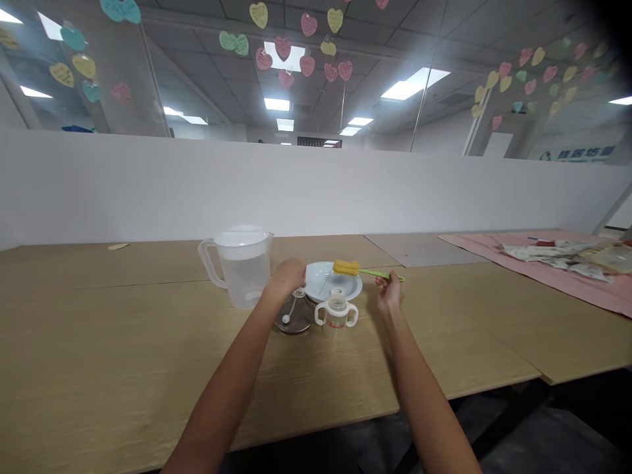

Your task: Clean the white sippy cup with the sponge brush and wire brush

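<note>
My right hand (390,291) is closed round the green handle of a bottle brush (346,267). Its yellow sponge head is held over the white bowl (354,287). My left hand (289,278) is closed above a round metal tray (300,324), and what its fingers hold is hidden. Just under those fingers, a thin white straw with a ball end (286,318) shows over the tray. A clear baby bottle (336,317) with two white handles stands upright and open between my hands, in front of the bowl.
A translucent lidded pitcher (244,270) with liquid in it stands left of the tray. On the far right, a pink cloth (486,245) carries several packets (548,255). A low white wall (316,191) runs behind the wooden table (148,342).
</note>
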`<action>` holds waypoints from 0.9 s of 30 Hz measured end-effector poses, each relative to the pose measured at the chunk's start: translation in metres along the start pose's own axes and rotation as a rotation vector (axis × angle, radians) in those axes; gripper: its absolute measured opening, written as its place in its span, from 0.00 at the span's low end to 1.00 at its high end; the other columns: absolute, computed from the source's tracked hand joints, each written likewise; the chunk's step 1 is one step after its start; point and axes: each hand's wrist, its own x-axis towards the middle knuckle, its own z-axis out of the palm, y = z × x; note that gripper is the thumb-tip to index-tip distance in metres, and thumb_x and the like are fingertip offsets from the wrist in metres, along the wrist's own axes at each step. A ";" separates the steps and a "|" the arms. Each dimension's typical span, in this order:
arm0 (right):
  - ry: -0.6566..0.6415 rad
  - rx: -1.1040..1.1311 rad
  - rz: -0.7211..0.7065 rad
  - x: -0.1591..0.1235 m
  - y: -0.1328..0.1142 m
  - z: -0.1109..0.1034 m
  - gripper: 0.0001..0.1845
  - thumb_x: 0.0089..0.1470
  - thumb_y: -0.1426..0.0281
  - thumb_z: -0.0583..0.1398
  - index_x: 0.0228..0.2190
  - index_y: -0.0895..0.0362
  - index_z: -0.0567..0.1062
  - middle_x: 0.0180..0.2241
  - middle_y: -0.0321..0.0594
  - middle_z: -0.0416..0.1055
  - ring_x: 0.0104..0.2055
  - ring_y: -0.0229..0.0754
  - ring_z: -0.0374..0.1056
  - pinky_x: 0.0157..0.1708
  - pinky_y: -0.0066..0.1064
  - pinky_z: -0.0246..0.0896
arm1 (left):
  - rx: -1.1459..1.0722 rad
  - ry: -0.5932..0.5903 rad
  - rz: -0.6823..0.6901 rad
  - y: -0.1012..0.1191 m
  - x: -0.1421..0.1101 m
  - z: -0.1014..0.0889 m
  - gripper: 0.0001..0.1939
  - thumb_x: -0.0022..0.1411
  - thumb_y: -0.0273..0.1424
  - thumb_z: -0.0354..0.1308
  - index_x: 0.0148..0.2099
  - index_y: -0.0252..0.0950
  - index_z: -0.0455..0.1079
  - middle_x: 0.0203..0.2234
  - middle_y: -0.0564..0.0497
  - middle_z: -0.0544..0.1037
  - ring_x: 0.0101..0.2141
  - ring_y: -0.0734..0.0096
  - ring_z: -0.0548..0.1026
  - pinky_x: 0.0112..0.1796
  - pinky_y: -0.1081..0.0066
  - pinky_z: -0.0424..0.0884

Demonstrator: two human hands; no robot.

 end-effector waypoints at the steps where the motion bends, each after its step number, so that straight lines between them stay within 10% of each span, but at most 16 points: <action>1: 0.042 -0.004 -0.006 -0.001 0.000 0.001 0.14 0.47 0.60 0.55 0.23 0.55 0.56 0.15 0.23 0.58 0.13 0.28 0.60 0.14 0.19 0.58 | 0.021 -0.026 -0.011 0.000 0.000 0.002 0.05 0.42 0.24 0.60 0.28 0.30 0.71 0.30 0.41 0.76 0.35 0.58 0.73 0.35 0.67 0.66; 6: 0.143 -0.174 -0.192 -0.014 -0.002 0.008 0.17 0.45 0.54 0.55 0.24 0.55 0.59 0.14 0.24 0.60 0.14 0.32 0.61 0.16 0.23 0.56 | 0.120 -0.152 -0.032 -0.003 0.011 0.024 0.11 0.35 0.28 0.66 0.27 0.31 0.72 0.28 0.41 0.76 0.32 0.59 0.74 0.32 0.69 0.67; 12: -0.026 -0.463 -0.362 -0.033 -0.004 0.014 0.19 0.48 0.53 0.52 0.23 0.57 0.64 0.13 0.28 0.62 0.16 0.32 0.60 0.21 0.25 0.55 | 0.146 -0.171 -0.017 -0.004 0.012 0.031 0.16 0.34 0.31 0.67 0.30 0.29 0.73 0.30 0.36 0.76 0.32 0.54 0.74 0.31 0.65 0.68; 21: -0.081 -0.390 -0.236 -0.036 -0.002 0.017 0.21 0.46 0.51 0.53 0.22 0.56 0.62 0.10 0.26 0.60 0.13 0.31 0.57 0.17 0.24 0.53 | -0.039 -0.044 0.181 0.025 0.005 0.028 0.17 0.56 0.39 0.48 0.45 0.39 0.69 0.42 0.45 0.74 0.40 0.64 0.71 0.37 0.72 0.64; 27: -0.073 -0.331 -0.191 -0.030 0.001 0.017 0.20 0.45 0.51 0.54 0.21 0.56 0.61 0.09 0.26 0.60 0.11 0.31 0.57 0.16 0.24 0.53 | -0.173 -0.141 0.211 0.019 0.010 0.045 0.15 0.54 0.38 0.48 0.28 0.33 0.71 0.25 0.46 0.76 0.25 0.69 0.71 0.26 0.75 0.61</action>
